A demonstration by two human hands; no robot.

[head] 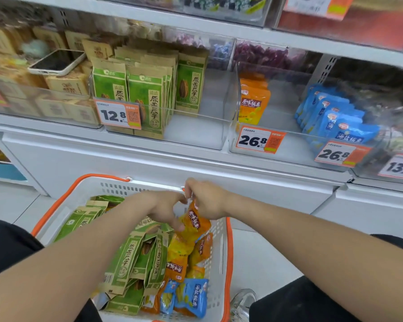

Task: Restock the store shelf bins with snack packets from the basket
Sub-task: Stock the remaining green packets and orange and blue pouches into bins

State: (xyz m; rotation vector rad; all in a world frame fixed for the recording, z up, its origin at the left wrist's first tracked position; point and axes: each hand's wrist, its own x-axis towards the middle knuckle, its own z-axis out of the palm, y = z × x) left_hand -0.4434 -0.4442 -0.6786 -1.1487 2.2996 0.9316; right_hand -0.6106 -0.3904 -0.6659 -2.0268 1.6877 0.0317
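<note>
Both my hands are over the basket (228, 252): right hand (207, 201) pinching the top of an orange packet (194, 223) (it hangs upright over the pile), left hand (158, 205) just beside, fingers bent down against the packet's side. Gripping or only touching, I can't tell. The orange-packet bin (233, 108) sits up ahead of the right hand.

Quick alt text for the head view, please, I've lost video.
The right hand pinches an orange snack packet over a white basket, the left hand open beside it. The basket also holds green, orange and blue packets; the shelf bin above has only a few orange ones.
</note>
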